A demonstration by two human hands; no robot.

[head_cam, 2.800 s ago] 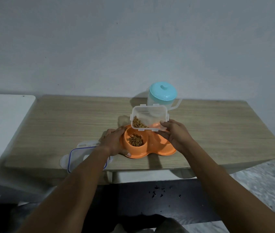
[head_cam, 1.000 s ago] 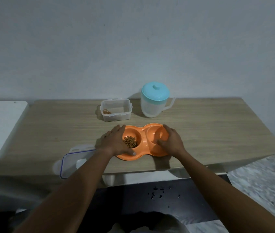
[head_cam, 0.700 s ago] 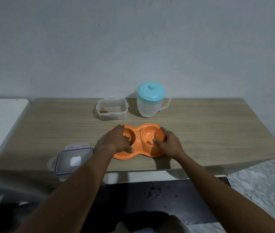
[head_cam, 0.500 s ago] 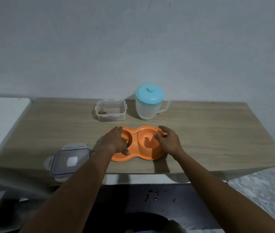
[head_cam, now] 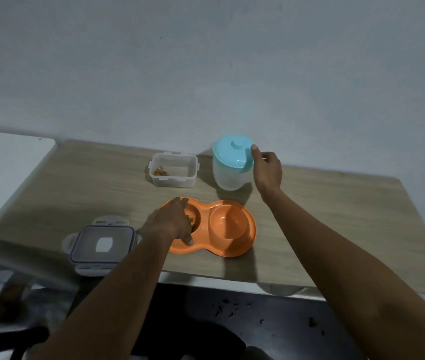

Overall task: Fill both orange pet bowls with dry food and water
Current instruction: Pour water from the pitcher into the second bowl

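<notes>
Here, orange plastic double pet bowl (head_cam: 228, 228) sits near wooden table (head_cam: 336, 211) front edge. L hand (head_cam: 173, 222) grips its kibble-side rim. R hand (head_cam: 267, 168), fingers part-curled, touches handle side of translucent jug w/ teal lid (head_cam: 231, 162); actual grip can't be confirmed.
</notes>
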